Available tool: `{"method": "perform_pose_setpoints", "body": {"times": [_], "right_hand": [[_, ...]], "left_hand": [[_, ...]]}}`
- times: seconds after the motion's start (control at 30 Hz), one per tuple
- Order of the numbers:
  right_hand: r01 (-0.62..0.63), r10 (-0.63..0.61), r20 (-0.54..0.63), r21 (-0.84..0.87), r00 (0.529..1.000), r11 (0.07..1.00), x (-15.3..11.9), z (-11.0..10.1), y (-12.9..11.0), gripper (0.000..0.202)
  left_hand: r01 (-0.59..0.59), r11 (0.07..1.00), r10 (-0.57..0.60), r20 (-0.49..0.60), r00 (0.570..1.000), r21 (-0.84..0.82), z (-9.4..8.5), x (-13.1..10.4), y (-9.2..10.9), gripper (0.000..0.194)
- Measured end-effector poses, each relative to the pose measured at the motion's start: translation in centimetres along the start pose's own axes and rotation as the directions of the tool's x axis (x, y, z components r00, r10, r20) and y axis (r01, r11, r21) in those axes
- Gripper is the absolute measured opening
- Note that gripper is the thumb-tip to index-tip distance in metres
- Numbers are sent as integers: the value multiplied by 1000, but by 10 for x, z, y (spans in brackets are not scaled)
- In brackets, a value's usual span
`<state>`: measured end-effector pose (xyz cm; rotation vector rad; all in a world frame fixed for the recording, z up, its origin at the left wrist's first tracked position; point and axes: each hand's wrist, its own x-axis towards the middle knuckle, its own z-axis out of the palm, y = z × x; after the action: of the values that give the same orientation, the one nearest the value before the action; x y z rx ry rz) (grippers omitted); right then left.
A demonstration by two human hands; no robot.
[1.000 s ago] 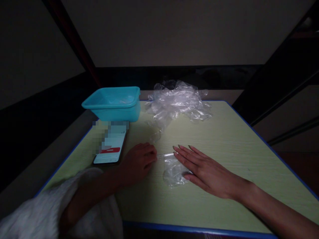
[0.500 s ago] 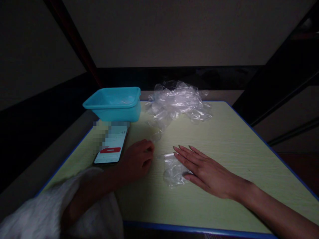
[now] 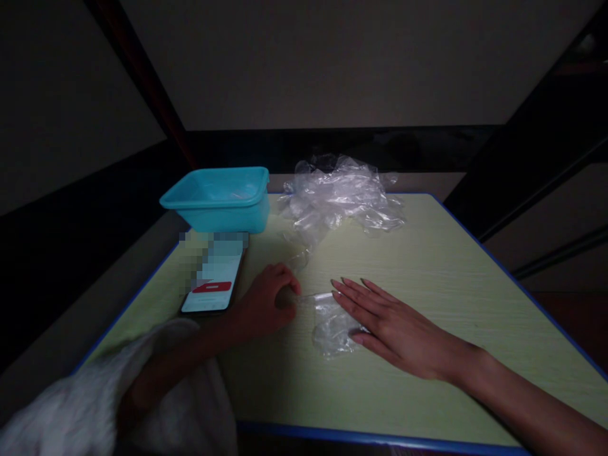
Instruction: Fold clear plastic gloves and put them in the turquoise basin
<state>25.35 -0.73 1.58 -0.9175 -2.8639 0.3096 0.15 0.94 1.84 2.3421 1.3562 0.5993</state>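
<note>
A clear plastic piece (image 3: 332, 332), folded into a small flat shape, lies on the table in front of me. My right hand (image 3: 392, 326) rests on its right part, palm down with fingers stretched out. Just left of the plastic, my left hand (image 3: 270, 301) has its thumb and index finger curved apart in a C shape, with nothing seen between them. A thin clear strip of the plastic reaches toward these fingertips; whether they touch it is unclear.
A heap of crumpled clear plastic (image 3: 344, 193) lies at the table's back. At the back left stands a turquoise basket (image 3: 228, 218) with some clear plastic inside. A lit phone (image 3: 213, 285) lies before it. The table (image 3: 427, 405) has a blue edge.
My left hand's thumb and index finger have opened from a closer curl, and the hand has shifted slightly right. My right hand stays in place on the plastic.
</note>
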Motion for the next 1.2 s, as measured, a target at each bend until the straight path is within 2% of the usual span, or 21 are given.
{"method": "perform_pose_setpoints", "body": {"times": [0.13,0.33,0.5,0.63,0.83,0.97,1.03,1.13,1.2], "right_hand": [[-10,10,9,0,1000,1000,0,-1,0,54],[-19,19,36,-18,999,1000,1,-2,-1,54],[-14,14,18,16,1000,1000,1,-3,-2,54],[-28,28,34,12,999,1000,1,-4,-2,54],[-37,36,71,4,997,999,2,-7,-3,54],[-34,34,67,4,997,999,2,-8,-3,53],[-29,29,63,-3,998,1000,1,-9,-4,54],[-1,1,16,16,1000,1000,1,-12,-5,59],[28,-27,-18,39,999,999,1,-14,-7,63]], "left_hand": [[45,999,-46,14,999,26,6,0,1,8],[31,999,-30,-49,998,18,9,-1,2,10],[12,990,-25,-93,995,-140,9,-1,5,11],[97,944,-112,-30,993,-316,7,0,9,13],[154,922,-159,15,987,-355,3,1,13,15],[107,958,-114,-10,993,-266,5,1,10,16],[60,982,-75,-80,994,-179,6,0,8,16],[-79,994,60,-208,976,-82,8,-4,8,21],[-211,975,193,-212,958,-68,9,-6,9,27]]}}
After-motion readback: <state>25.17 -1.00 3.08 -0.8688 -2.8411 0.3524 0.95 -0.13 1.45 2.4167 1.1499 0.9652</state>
